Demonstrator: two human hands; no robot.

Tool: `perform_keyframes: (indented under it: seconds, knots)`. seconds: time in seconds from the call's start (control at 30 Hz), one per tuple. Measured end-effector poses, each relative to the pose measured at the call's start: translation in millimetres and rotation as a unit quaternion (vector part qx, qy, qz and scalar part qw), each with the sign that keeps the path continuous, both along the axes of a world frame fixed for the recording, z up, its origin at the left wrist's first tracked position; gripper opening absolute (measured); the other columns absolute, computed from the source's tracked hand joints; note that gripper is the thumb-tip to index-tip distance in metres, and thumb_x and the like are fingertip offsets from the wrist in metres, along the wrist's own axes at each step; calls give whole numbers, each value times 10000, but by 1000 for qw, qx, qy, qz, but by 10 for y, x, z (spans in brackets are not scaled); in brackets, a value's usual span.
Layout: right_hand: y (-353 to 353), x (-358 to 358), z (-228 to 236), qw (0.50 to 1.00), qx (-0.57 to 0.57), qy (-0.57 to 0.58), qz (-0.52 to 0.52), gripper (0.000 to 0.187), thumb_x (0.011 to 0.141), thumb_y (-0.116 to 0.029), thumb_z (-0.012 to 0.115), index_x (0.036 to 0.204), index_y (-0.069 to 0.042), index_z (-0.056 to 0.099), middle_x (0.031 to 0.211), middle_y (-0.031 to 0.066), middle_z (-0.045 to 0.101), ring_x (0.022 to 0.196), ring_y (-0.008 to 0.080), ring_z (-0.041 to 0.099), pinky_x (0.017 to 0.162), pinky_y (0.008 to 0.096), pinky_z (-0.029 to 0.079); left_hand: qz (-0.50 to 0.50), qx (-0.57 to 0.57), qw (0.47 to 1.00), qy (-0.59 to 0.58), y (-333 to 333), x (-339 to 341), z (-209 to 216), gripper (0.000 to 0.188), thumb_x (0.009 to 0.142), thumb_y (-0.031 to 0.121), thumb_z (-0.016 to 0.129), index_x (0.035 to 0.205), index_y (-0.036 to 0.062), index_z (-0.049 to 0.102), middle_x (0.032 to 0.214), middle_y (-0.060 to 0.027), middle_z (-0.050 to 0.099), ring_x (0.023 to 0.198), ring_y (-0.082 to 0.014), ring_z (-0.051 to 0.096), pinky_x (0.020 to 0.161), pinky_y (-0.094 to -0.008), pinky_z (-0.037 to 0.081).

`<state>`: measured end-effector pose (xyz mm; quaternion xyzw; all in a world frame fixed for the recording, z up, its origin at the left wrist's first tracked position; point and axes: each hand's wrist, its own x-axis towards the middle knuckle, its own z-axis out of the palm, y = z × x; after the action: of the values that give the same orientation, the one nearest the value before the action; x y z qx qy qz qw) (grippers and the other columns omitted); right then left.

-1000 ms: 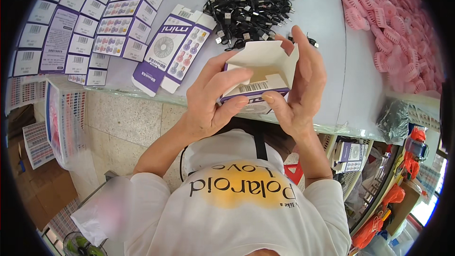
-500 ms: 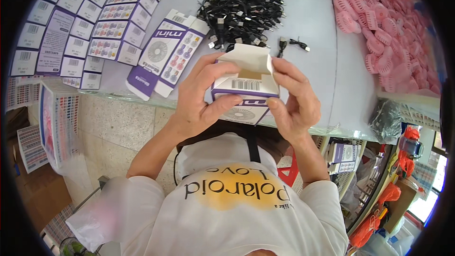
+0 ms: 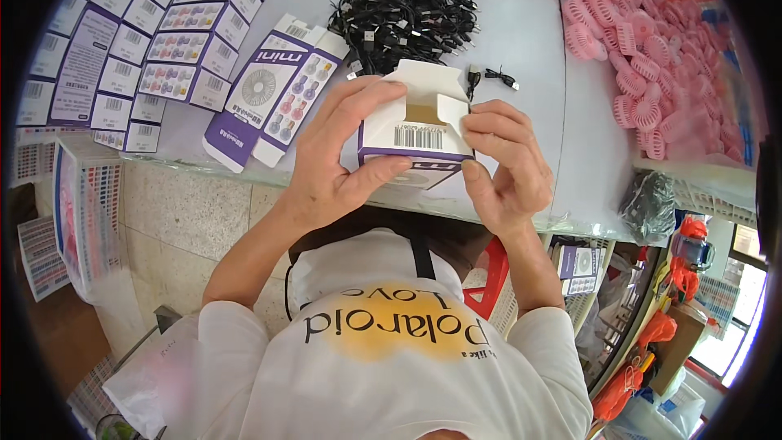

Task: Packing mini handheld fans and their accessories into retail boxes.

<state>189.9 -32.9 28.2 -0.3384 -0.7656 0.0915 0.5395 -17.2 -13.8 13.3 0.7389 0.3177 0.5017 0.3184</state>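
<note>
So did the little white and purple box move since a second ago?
Yes. The box slid left and nearer the table's front edge, away from the single loose cable, with its flaps folding down.

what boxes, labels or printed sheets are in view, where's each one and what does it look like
Small carton: held between left hand and right hand, white with purple edge, top flap open, barcode label.
Flattened cartons: on the table's near left, white and purple, with fan pictures.
Rows of flat cartons: table's far left, white and purple panels.
Flat carton stacks: upright below the table's left edge.
</note>
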Motion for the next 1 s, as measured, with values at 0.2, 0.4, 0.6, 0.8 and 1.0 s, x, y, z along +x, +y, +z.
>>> perform_keyframes:
  seconds: [0.2,0.4,0.6,0.8,1.0]
  knots:
    - [-1,-56,152,997,-65,-32,2,206,727,18,677,921,8,607,924,95,621,828,210,587,718,313,495,2,8,999,43,-40,-59,67,441,761,254,732,1110,30,581,1159,-191,536,1022,-316,556,859,-348,450]
    - [83,-83,427,889,-433,136,65,311,760,78,619,1062,30,566,882,10,485,810,97,508,676,212,467,-1,17,997,71,-65,-77,94,351,756,226,740,1003,37,577,1135,-192,541,1010,-315,558,841,-348,456]
    - [130,22,485,921,-364,6,139,222,760,91,622,960,0,657,832,18,525,724,80,507,607,191,437,-37,-19,996,-79,-104,4,-81,409,793,209,716,1103,52,500,1152,-238,519,1030,-291,534,846,-339,454]
    - [168,29,588,920,-368,-76,112,242,736,61,660,963,-22,676,832,28,568,684,73,511,558,205,402,-35,80,994,65,-87,-51,71,349,808,194,696,1081,61,522,1146,-241,525,984,-305,549,780,-340,477]
    - [303,-37,632,932,-281,-208,91,270,713,5,686,981,-26,667,801,65,576,570,143,515,526,246,407,-2,90,991,95,-119,-10,138,259,722,126,743,947,70,627,1125,-186,531,890,-312,593,717,-340,504]
